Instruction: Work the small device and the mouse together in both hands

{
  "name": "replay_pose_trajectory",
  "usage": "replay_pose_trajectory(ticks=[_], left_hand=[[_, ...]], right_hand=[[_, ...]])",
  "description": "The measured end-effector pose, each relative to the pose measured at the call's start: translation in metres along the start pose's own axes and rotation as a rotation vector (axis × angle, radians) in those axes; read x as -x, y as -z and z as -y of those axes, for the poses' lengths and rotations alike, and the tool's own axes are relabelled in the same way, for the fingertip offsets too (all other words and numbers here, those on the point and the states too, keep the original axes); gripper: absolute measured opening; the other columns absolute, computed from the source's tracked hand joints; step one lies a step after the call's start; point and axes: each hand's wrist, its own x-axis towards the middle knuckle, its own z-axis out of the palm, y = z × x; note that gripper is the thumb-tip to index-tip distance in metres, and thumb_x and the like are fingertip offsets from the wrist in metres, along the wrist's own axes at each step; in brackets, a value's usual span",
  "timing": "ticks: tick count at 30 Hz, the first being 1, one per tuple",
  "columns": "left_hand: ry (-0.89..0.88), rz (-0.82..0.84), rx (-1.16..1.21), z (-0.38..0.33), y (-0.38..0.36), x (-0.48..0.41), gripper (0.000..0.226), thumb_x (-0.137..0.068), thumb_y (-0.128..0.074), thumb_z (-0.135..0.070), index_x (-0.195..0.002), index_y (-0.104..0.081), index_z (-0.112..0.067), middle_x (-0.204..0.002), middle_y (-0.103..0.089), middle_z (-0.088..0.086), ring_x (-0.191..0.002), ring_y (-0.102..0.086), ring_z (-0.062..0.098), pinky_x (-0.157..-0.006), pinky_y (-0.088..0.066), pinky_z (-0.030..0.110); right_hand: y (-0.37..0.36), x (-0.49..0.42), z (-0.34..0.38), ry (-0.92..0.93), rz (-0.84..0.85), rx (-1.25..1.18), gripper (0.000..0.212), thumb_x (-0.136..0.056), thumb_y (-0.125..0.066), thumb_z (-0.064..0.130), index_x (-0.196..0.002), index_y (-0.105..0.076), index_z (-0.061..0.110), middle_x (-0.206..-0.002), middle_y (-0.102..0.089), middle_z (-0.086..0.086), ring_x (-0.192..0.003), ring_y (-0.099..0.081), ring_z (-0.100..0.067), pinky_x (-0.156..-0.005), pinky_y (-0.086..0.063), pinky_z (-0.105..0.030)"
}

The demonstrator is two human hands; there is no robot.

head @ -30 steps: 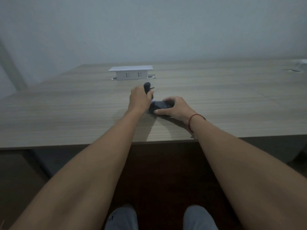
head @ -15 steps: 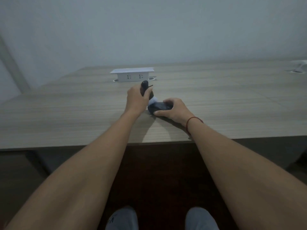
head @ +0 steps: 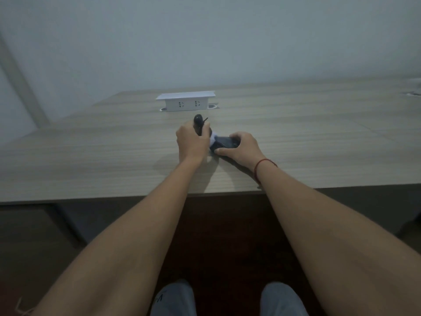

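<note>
My left hand [head: 192, 142] grips a small black rounded piece [head: 198, 124] that stands upright above its fingers, with a thin dark stub jutting out to the right. My right hand [head: 242, 148] holds a flat dark device [head: 225, 142] down on the wooden table [head: 91, 160], thumb at its near edge and fingers curled over its far side. A bit of white [head: 213, 139] shows between the two hands. What the dark things are is too blurred to tell. A red cord circles my right wrist.
A white pop-up socket box [head: 185, 101] with two outlets stands on the table behind my hands. A second fitting [head: 413, 94] shows at the far right edge. A plain wall rises behind. Dark floor and my two shoes lie below the table's near edge.
My left hand has lifted the black piece slightly and tilted it upright, and a white part now shows beside the dark device. My right hand has kept its hold.
</note>
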Motion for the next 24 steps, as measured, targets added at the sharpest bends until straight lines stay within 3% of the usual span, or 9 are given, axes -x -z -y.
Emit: replay_pose_trajectory(ticks=[4, 8, 11, 14, 16, 20, 22, 24], left_hand=[[0.084, 0.039, -0.13, 0.007, -0.001, 0.001, 0.031, -0.091, -0.062, -0.029, -0.101, -0.067, 0.0, -0.103, -0.067, 0.018, -0.095, -0.066, 0.033, -0.082, -0.054, 0.038], [0.15, 0.028, -0.082, 0.008, -0.003, -0.006, 0.029, -0.091, -0.062, -0.027, -0.1, -0.067, 0.0, -0.106, -0.067, 0.018, -0.098, -0.064, 0.033, -0.079, -0.048, 0.035], [0.255, -0.045, 0.011, 0.004, -0.007, -0.002, 0.032, -0.091, -0.061, -0.028, -0.102, -0.067, 0.001, -0.108, -0.067, 0.018, -0.1, -0.064, 0.033, -0.082, -0.049, 0.035], [0.307, -0.121, 0.098, 0.005, -0.008, 0.003, 0.03, -0.092, -0.059, -0.026, -0.104, -0.065, 0.001, -0.109, -0.067, 0.017, -0.101, -0.065, 0.03, -0.083, -0.049, 0.032], [0.344, -0.139, 0.114, 0.006, -0.006, 0.002, 0.031, -0.093, -0.06, -0.025, -0.107, -0.065, 0.002, -0.111, -0.067, 0.017, -0.104, -0.064, 0.029, -0.081, -0.047, 0.03], [0.297, 0.144, 0.144, 0.008, -0.001, -0.005, 0.025, -0.087, -0.068, -0.025, -0.1, -0.069, -0.004, -0.098, -0.07, 0.01, -0.09, -0.069, 0.024, -0.084, -0.055, 0.03], [0.299, 0.337, 0.252, 0.011, 0.006, -0.007, 0.02, -0.085, -0.071, -0.023, -0.088, -0.069, -0.003, -0.09, -0.073, 0.015, -0.081, -0.074, 0.029, -0.078, -0.061, 0.038], [0.308, 0.401, 0.319, 0.013, 0.011, -0.008, 0.021, -0.085, -0.071, -0.02, -0.088, -0.07, 0.0, -0.091, -0.073, 0.021, -0.084, -0.074, 0.032, -0.076, -0.062, 0.04]], right_hand=[[-0.003, 0.004, 0.002, 0.002, -0.042, 0.015, 0.063, -0.076, -0.08, 0.037, -0.126, -0.055, 0.009, -0.11, -0.057, 0.0, -0.103, -0.055, -0.017, -0.086, -0.047, -0.027], [0.002, 0.006, 0.005, 0.007, -0.023, -0.056, 0.034, -0.092, -0.064, 0.035, -0.113, -0.067, 0.009, -0.102, -0.065, -0.002, -0.095, -0.061, -0.018, -0.072, -0.048, -0.024], [0.0, 0.004, 0.005, 0.029, -0.066, -0.005, 0.036, -0.09, -0.067, 0.036, -0.112, -0.069, 0.007, -0.096, -0.062, 0.001, -0.093, -0.058, -0.014, -0.079, -0.046, -0.025], [-0.008, -0.004, 0.0, -0.009, -0.182, 0.051, 0.035, -0.084, -0.069, 0.047, -0.097, -0.07, 0.015, -0.095, -0.069, -0.001, -0.091, -0.064, -0.019, -0.082, -0.053, -0.034], [-0.012, -0.006, 0.001, -0.046, -0.227, 0.061, 0.038, -0.081, -0.069, 0.052, -0.098, -0.068, 0.018, -0.098, -0.07, -0.002, -0.092, -0.065, -0.02, -0.084, -0.055, -0.038], [-0.015, -0.009, 0.0, -0.07, -0.267, 0.041, 0.04, -0.083, -0.068, 0.051, -0.103, -0.066, 0.017, -0.095, -0.066, 0.0, -0.09, -0.064, -0.019, -0.082, -0.056, -0.038], [-0.014, -0.012, -0.001, -0.084, -0.29, 0.043, 0.04, -0.083, -0.068, 0.05, -0.104, -0.066, 0.016, -0.093, -0.065, 0.0, -0.09, -0.064, -0.02, -0.083, -0.056, -0.038], [-0.014, -0.013, -0.001, -0.094, -0.299, 0.042, 0.04, -0.082, -0.068, 0.05, -0.104, -0.066, 0.017, -0.094, -0.065, 0.0, -0.091, -0.064, -0.021, -0.084, -0.057, -0.041]])
